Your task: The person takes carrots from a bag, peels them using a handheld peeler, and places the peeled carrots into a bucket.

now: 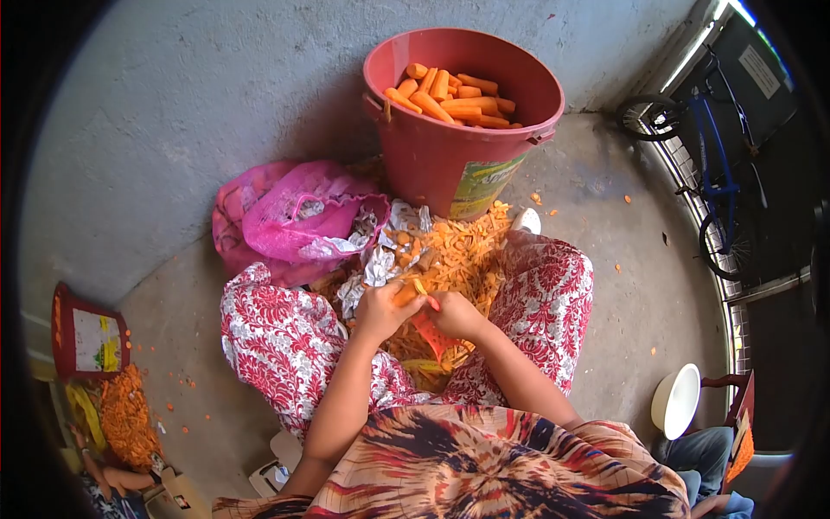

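My left hand [380, 311] is closed around an orange carrot [406, 295] above the pile of peelings [462, 251] between my legs. Close beside it, my right hand [456, 315] grips a tool with a yellow part [419, 286] at the carrot's end; its exact shape is hard to make out. Something red-orange [432, 336] hangs below the hands. Ahead stands a red bucket [415, 164] holding several peeled carrots [462, 102].
A pink mesh bag [298, 216] lies left of the peelings. At far left are another red bucket [97, 342] and an orange heap [130, 415], near a person's arm. A white basin [676, 401], another person's leg and a blue bicycle [705, 147] are at right.
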The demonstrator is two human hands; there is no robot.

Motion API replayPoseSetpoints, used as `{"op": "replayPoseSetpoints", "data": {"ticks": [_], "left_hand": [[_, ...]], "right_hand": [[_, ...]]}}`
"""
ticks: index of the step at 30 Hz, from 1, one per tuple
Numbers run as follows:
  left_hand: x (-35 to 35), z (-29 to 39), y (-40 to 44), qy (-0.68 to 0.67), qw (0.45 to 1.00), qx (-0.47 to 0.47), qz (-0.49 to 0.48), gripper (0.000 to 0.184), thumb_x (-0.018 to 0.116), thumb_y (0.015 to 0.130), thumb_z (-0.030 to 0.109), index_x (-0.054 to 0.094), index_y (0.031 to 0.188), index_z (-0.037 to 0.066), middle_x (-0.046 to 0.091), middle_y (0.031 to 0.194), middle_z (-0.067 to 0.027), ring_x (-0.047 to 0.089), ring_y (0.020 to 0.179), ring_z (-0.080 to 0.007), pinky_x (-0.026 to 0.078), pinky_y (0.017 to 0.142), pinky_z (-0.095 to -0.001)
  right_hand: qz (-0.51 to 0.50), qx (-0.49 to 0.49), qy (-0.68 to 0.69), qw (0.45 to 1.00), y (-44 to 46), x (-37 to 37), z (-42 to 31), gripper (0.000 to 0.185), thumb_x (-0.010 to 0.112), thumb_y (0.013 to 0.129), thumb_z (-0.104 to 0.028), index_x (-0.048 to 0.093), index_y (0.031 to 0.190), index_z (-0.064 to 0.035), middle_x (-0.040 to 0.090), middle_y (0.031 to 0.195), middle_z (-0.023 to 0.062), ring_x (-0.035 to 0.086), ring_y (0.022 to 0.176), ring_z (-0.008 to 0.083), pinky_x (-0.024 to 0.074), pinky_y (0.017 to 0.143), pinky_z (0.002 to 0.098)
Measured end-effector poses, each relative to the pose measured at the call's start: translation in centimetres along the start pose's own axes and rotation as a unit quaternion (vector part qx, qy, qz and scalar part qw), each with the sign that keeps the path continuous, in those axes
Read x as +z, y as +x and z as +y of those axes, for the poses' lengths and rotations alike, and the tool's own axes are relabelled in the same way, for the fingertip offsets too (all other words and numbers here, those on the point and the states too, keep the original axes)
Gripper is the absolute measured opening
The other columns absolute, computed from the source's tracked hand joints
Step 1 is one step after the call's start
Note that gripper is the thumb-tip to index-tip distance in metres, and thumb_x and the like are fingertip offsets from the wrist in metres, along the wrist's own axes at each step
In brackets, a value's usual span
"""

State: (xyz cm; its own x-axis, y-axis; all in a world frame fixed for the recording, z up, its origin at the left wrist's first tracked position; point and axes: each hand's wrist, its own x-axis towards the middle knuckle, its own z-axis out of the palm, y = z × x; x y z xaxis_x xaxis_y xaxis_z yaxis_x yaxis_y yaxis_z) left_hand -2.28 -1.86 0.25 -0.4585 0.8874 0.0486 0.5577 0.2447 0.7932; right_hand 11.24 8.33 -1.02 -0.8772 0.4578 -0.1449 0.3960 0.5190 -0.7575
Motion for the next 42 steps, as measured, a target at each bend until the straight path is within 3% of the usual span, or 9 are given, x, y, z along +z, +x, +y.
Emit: {"op": "replayPoseSetpoints", "data": {"ticks": [11,16,19,22,26,29,34,37,42], "left_hand": [[0.8,-1.5,0.1,-0.222,0.972,-0.007,-0.072,0.038,0.065,0.070,0.036,0.060,0.086,0.002,0.060,0.068,-0.0064,0.054,0.051,-0.0126,0.043,0.048,-0.0276],[0.1,-2.3,0.0,-0.539,0.753,-0.194,-0.324,0.045,0.064,0.071,0.040,0.052,0.089,0.000,0.052,0.060,-0.0037,0.040,0.041,-0.0047,0.029,0.036,-0.0182],[1.2,-2.0,-0.5,-0.588,0.618,-0.150,-0.500,0.055,0.057,0.072,0.052,0.050,0.085,-0.001,0.049,0.057,-0.0031,0.038,0.036,-0.0067,0.026,0.031,-0.0188],[0.5,-2.2,-0.1,-0.584,0.640,-0.198,-0.458,0.056,0.059,0.069,0.052,0.051,0.086,-0.001,0.052,0.066,-0.0050,0.047,0.045,-0.0113,0.037,0.042,-0.0213],[1.0,0.3,-0.3,-0.535,0.820,-0.039,-0.198,0.049,0.064,0.071,0.042,0.053,0.099,0.004,0.048,0.076,-0.0026,0.049,0.079,-0.0152,0.038,0.075,-0.0257],[1.8,-0.4,0.2,-0.242,0.968,0.053,-0.049,0.042,0.068,0.069,0.031,0.055,0.099,0.005,0.048,0.087,-0.0046,0.049,0.085,-0.0188,0.034,0.085,-0.0289],[1.9,0.9,0.0,-0.131,0.989,0.070,-0.006,0.036,0.068,0.067,0.011,0.053,0.098,0.001,0.051,0.092,-0.0068,0.052,0.087,-0.0168,0.040,0.078,-0.0277],[1.8,0.8,-0.1,-0.188,0.982,0.029,-0.009,0.035,0.067,0.066,0.009,0.051,0.097,0.003,0.054,0.091,-0.0088,0.053,0.086,-0.0167,0.041,0.077,-0.0290],[2.4,0.6,-0.4,-0.104,0.994,-0.034,-0.008,0.034,0.065,0.067,0.006,0.047,0.097,0.002,0.055,0.087,-0.0070,0.053,0.080,-0.0142,0.042,0.073,-0.0255]], "right_hand": [[0.045,0.006,-0.004,0.999,0.4,0.8,0.3,0.010,0.050,0.070,-0.009,0.051,0.076,-0.0004,0.055,0.068,0.0198,0.054,0.065,0.0360,0.0433,0.059,0.0389],[-0.017,0.089,-0.063,0.994,1.2,1.3,1.8,0.016,0.049,0.072,-0.014,0.055,0.078,0.0000,0.057,0.073,0.0218,0.055,0.071,0.0372,0.0438,0.063,0.0419],[-0.002,0.122,0.044,0.992,1.8,4.4,5.6,0.020,0.050,0.072,-0.018,0.058,0.077,-0.0005,0.058,0.074,0.0218,0.056,0.072,0.0363,0.0445,0.064,0.0411],[-0.011,0.073,0.010,0.997,2.4,4.5,5.8,0.024,0.051,0.072,-0.022,0.059,0.075,-0.0007,0.058,0.076,0.0217,0.057,0.074,0.0356,0.0448,0.066,0.0402],[-0.061,0.137,-0.032,0.988,2.5,3.4,4.7,0.026,0.053,0.071,-0.024,0.060,0.078,-0.0003,0.059,0.079,0.0216,0.057,0.077,0.0339,0.0449,0.067,0.0384],[-0.037,0.103,0.079,0.991,2.5,4.8,6.1,0.024,0.054,0.071,-0.022,0.060,0.082,-0.0004,0.059,0.077,0.0200,0.059,0.075,0.0291,0.0452,0.066,0.0361],[0.056,0.084,0.463,0.881,2.0,4.3,2.9,0.022,0.051,0.073,-0.011,0.060,0.090,-0.0020,0.062,0.074,0.0102,0.059,0.071,0.0149,0.0455,0.061,0.0288],[0.056,0.225,0.254,0.939,2.4,1.7,2.7,0.024,0.051,0.073,-0.012,0.058,0.094,-0.0021,0.062,0.074,0.0082,0.059,0.068,0.0144,0.0452,0.059,0.0276],[0.157,0.200,0.060,0.965,1.8,0.4,1.0,0.020,0.050,0.075,-0.017,0.058,0.087,-0.0029,0.059,0.073,0.0192,0.059,0.069,0.0287,0.0455,0.061,0.0346]]}}
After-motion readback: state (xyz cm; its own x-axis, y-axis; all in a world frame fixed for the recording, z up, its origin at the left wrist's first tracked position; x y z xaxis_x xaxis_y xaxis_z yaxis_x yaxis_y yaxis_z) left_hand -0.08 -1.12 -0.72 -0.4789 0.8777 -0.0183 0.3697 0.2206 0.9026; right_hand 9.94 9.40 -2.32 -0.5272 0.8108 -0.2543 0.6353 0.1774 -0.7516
